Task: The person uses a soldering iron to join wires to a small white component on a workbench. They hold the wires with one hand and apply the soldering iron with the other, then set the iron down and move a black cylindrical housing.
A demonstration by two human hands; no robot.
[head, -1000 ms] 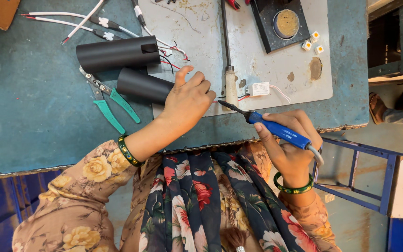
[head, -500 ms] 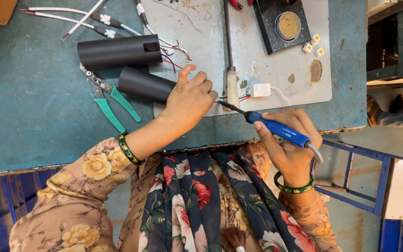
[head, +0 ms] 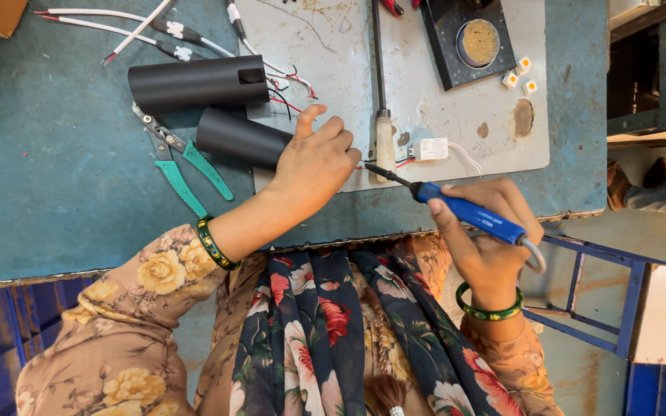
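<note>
My right hand [head: 487,231] grips a blue-handled soldering iron [head: 464,212]; its dark tip points left toward thin red wires beside my left hand. My left hand [head: 314,166] rests on the grey work mat [head: 425,115], fingers curled over the end of a black cylindrical tube [head: 240,137]; what the fingers pinch is hidden. A small white connector block [head: 431,149] with red and white leads lies just right of the iron's tip. A second, longer black tube [head: 198,81] lies behind the first.
Green-handled pliers [head: 183,166] lie left of the tubes on the blue table [head: 48,169]. A black solder stand with a brass sponge [head: 475,42] sits at the back. White cables [head: 140,27] run across the top left. A blue metal frame [head: 595,300] stands at right.
The view has shifted slightly. Both hands hold nearly the same positions, with the iron's tip still near the wires by my left hand.
</note>
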